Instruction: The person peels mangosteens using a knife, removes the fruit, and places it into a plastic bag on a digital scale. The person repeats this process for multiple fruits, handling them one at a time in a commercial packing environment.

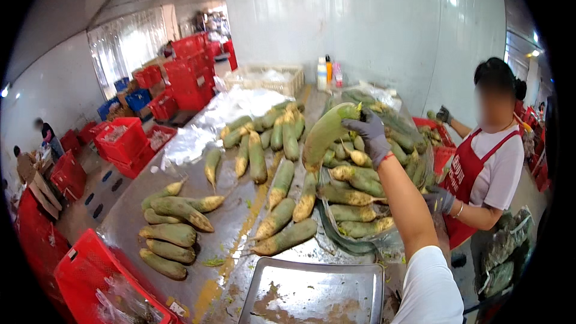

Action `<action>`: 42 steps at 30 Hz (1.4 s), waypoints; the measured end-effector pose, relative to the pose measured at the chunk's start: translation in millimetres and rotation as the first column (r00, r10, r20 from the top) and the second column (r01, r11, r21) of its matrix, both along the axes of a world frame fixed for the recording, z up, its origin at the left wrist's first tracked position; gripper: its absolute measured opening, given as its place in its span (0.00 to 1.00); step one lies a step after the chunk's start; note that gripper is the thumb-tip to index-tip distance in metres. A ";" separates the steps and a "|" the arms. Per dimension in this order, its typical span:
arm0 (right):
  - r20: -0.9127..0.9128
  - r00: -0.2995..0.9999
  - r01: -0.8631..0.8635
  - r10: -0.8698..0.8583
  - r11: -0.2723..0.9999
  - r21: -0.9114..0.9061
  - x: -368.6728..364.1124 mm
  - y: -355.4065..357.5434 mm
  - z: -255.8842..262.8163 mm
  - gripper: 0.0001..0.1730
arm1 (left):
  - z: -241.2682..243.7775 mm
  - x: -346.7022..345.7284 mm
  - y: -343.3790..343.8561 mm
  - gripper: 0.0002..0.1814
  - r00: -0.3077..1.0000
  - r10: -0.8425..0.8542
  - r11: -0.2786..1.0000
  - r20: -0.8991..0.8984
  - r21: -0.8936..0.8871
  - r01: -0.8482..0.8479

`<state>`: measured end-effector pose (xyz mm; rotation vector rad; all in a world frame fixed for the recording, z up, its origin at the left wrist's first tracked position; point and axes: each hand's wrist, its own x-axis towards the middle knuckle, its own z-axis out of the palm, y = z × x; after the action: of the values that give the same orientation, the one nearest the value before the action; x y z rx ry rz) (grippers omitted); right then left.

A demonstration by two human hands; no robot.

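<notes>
My right hand (371, 135), in a grey glove, grips a large green radish (330, 132) by its leafy end and holds it up above the table. Below and to the right of it, a clear plastic bag (348, 245) lies opened, with many green radishes (353, 195) inside. More radishes rest loose on the metal table (216, 238): a row (171, 234) at the left, a cluster (256, 157) toward the back, and several (283, 238) in the middle. Closest to me is a steel tray (310, 297) with brown dirt and leaf scraps on it. My left hand is out of view.
At the right a co-worker in a red apron (472, 171) stands close to the table. A red crate (112, 274) holding plastic bags sits at the lower left. Crumpled plastic sheets (193, 144), a cream basket (270, 76) and bottles (322, 73) line the back.
</notes>
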<state>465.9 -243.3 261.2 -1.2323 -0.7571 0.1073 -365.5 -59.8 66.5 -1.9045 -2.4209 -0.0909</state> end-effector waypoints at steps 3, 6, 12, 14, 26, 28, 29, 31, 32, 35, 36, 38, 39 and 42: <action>-0.042 0.951 -0.257 0.305 0.863 0.435 -56.7 -10.5 38.2 0.18 | -0.9 2.7 -8.8 0.28 1.000 0.005 1.000 0.011 0.022 -0.005; -0.410 0.788 -0.159 0.459 0.795 0.586 -107.3 3.6 -11.6 0.23 | -7.5 10.2 -2.9 0.28 0.999 -0.018 0.999 0.039 0.042 0.017; -0.663 0.494 -0.404 0.562 0.824 0.398 -243.0 -32.9 -10.1 0.24 | -3.2 25.0 -15.9 0.29 0.999 -0.015 0.997 0.037 0.070 0.013; -0.746 0.487 -0.570 0.455 0.812 0.124 -267.8 -34.5 -16.5 0.24 | -2.5 24.9 -22.1 0.29 0.998 -0.003 0.998 0.059 0.063 0.000; 0.264 0.768 0.126 0.583 0.266 -0.956 -327.5 -78.1 -115.2 0.35 | 24.1 35.5 -34.1 0.28 0.989 -0.027 0.999 0.145 0.034 0.022; 0.447 0.718 0.274 0.534 0.374 -0.886 -319.6 -108.7 -116.6 0.30 | 20.1 36.4 -31.2 0.29 0.988 -0.046 0.999 0.146 0.035 0.041; 0.521 0.685 0.328 0.510 0.423 -0.845 -313.7 -123.3 -116.2 0.27 | 21.7 36.5 -32.0 0.29 0.989 -0.048 0.999 0.138 0.015 0.047; 0.547 0.763 0.306 0.343 0.554 -0.774 -316.6 -167.8 -114.7 0.22 | 26.6 40.2 -33.7 0.29 0.989 -0.063 0.998 0.133 -0.020 0.066; 0.603 0.742 0.381 0.293 0.555 -0.739 -317.9 -189.6 -114.6 0.20 | 26.3 39.8 -33.7 0.29 0.988 -0.054 0.998 0.142 -0.022 0.058; 0.694 0.697 0.497 0.178 0.577 -0.647 -321.3 -254.6 -121.1 0.15 | 27.8 39.2 -33.0 0.30 0.987 -0.039 0.999 0.157 -0.012 0.041; 0.699 0.702 0.545 0.139 0.527 -0.652 -324.5 -274.4 -124.2 0.15 | 27.5 40.3 -33.8 0.31 0.987 -0.048 0.999 0.152 -0.009 0.050; 0.712 0.697 0.621 0.089 0.422 -0.661 -332.0 -313.9 -137.7 0.13 | 20.8 38.1 -29.8 0.32 0.989 -0.037 0.999 0.141 -0.031 0.041; 0.722 0.688 0.654 0.079 0.366 -0.663 -335.3 -333.7 -147.5 0.12 | 22.8 39.9 -30.5 0.32 0.990 -0.034 0.998 0.140 -0.044 0.041; 0.668 0.740 0.634 0.078 0.250 -0.732 -346.6 -377.7 -176.2 0.13 | 26.9 38.7 -33.2 0.32 0.990 -0.034 0.998 0.138 -0.050 0.041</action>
<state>119.2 -621.0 85.0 -2.7079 -1.0090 -0.2277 -326.8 -93.1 93.4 -2.0306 -2.4979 -0.1668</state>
